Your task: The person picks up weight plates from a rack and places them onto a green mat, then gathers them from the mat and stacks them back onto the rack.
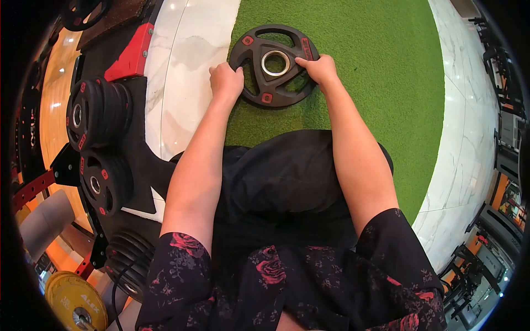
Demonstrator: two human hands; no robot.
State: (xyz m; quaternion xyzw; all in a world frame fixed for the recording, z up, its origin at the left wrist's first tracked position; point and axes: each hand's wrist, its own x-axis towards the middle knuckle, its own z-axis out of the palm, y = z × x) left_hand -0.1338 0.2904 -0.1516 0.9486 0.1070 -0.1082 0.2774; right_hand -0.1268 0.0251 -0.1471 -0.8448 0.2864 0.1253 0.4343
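A black weight plate point(269, 87) with a silver centre ring and small red markings is held between my two hands over the green turf. My left hand point(227, 83) is closed at its left rim, thumb on the near face and the other fingers curled at the edge. On the right side, my right hand point(320, 69) grips the rim, its thumb lying across the face close to the centre ring. The fingers behind the plate are hidden. My knees in dark trousers point(276, 171) are just below it.
Black weight plates point(83, 113) stand stacked on a rack at the left, with more plates point(130, 251) lower down. A yellow plate point(77, 300) is at the bottom left. A red bracket point(130, 55) stands by the white tile strip point(182, 66). Gym machines point(469, 270) line the right edge.
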